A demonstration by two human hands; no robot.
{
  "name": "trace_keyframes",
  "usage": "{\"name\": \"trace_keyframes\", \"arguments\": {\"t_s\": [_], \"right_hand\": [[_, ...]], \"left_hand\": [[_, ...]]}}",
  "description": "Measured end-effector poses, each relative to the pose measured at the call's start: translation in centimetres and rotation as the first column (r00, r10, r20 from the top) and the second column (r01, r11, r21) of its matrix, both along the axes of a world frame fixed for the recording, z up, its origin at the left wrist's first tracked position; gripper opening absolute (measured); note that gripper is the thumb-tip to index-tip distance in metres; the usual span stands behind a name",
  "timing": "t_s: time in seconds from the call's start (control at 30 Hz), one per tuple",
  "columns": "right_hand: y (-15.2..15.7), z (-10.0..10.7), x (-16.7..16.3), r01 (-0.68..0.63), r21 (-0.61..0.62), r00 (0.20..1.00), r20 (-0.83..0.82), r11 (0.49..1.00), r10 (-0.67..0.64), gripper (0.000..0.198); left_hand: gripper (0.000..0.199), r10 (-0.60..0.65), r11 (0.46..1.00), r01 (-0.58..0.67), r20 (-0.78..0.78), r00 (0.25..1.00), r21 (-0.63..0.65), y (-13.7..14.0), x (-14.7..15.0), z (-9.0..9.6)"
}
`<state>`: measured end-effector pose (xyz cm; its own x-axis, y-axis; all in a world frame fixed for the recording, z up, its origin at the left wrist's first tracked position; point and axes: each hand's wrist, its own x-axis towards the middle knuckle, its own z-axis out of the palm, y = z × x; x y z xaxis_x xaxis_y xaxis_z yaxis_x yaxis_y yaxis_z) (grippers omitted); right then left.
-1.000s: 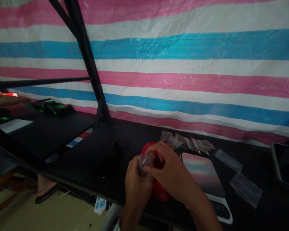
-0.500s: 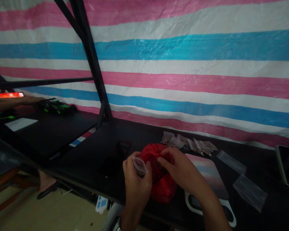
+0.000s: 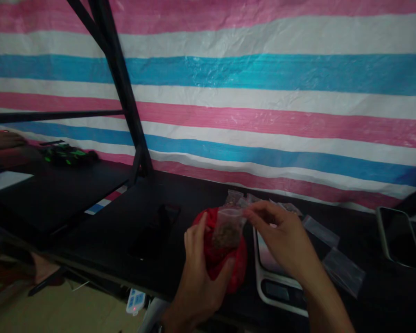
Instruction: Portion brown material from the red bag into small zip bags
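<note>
My right hand (image 3: 280, 231) pinches the upper right corner of a small clear zip bag (image 3: 227, 231). Brownish bits lie in the lower part of the zip bag, which is over a red bag (image 3: 241, 266). My left hand (image 3: 203, 273) is at the near left side of the red bag, its thumb and fingers spread apart. What is inside the red bag is mostly hidden by the zip bag and my left hand. Right of the red bag sits a kitchen scale (image 3: 260, 277), partly covered by my right hand and forearm.
Filled zip bags (image 3: 234, 196) lie at the back of the black table (image 3: 180, 185). Flat clear bags (image 3: 345, 273) and a phone (image 3: 400, 238) are on the right. Past a black metal post (image 3: 125, 92) are a green-black toy car (image 3: 67, 155) and another person's hand (image 3: 3, 139).
The small zip bag has gone from my left hand to my right, and the brownish bits in it now show. My left hand has opened beside the red bag. The view has shifted right.
</note>
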<state>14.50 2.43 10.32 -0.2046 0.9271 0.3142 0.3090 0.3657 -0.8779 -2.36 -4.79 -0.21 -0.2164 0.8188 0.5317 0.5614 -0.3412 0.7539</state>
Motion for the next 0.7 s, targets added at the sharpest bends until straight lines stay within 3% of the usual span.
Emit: {"name": "trace_keyframes", "arguments": {"t_s": [0.07, 0.17, 0.3, 0.5, 0.6, 0.7], "right_hand": [[0.6, 0.2, 2.8, 0.096, -0.026, 0.994, -0.046, 0.995, -0.097, 0.031], [1.1, -0.2, 6.6, 0.163, -0.129, 0.986, -0.019, 0.978, -0.167, 0.041], [2.0, -2.2, 9.7, 0.222, -0.247, 0.973, 0.124, 0.943, -0.196, 0.036], [3.5, -4.3, 11.2, 0.413, -0.152, 0.881, 0.315, 0.898, -0.352, 0.026], [3.7, -4.4, 11.8, 0.439, -0.119, 0.869, 0.308, 0.891, -0.387, 0.031], [3.8, -4.6, 12.3, 0.420, -0.107, 0.878, 0.300, 0.901, -0.374, 0.034]], "left_hand": [[0.097, -0.076, 0.997, 0.073, -0.149, 0.986, -0.026, -0.9, -0.5, 0.2], [0.087, -0.199, 0.980, 0.191, -0.410, 0.890, -0.061, -1.5, -1.1, 0.0], [0.054, -0.132, 0.986, 0.165, -0.599, 0.790, 0.000, -0.8, -1.4, -1.7], [0.038, 0.133, 0.990, -0.067, -0.687, 0.714, 0.122, 0.3, -1.4, -4.7], [0.035, 0.195, 0.981, -0.128, -0.649, 0.736, 0.148, 0.5, -0.5, -4.5], [0.039, 0.187, 0.980, -0.111, -0.574, 0.797, 0.166, 1.0, 0.4, -3.2]]}}
